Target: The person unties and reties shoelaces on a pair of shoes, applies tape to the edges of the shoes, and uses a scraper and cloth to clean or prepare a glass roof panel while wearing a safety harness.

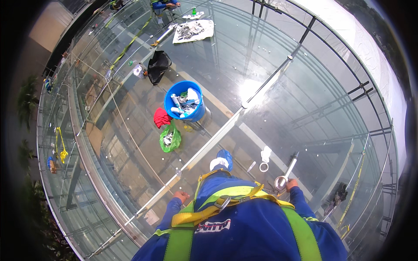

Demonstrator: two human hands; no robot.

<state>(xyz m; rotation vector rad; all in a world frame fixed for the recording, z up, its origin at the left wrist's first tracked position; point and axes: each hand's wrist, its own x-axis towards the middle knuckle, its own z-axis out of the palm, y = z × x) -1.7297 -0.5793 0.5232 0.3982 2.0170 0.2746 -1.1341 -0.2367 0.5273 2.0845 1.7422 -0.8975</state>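
On the right, my right hand (292, 185) is closed at the rear end of a silver, tube-shaped caulking gun (290, 167), whose dark tip points away from me. Its grip is mostly hidden by the hand. My left hand (181, 196) hangs apart on the left with fingers curled, and nothing shows in it. Between the hands, one foot in a blue and white cover (224, 159) stands on the glass panels. Just left of the gun lie a roll of tape (264, 166), a crumpled white piece (266, 153) and a small pale tool (251, 166).
A blue bucket (203, 112) full of used wrappers stands ahead, beside a red cloth (162, 118), a green bag (173, 140) and a black bag (159, 67). A pale beam (217, 136) crosses the glass. A rope runs on the left. Another person (164, 5) works far ahead.
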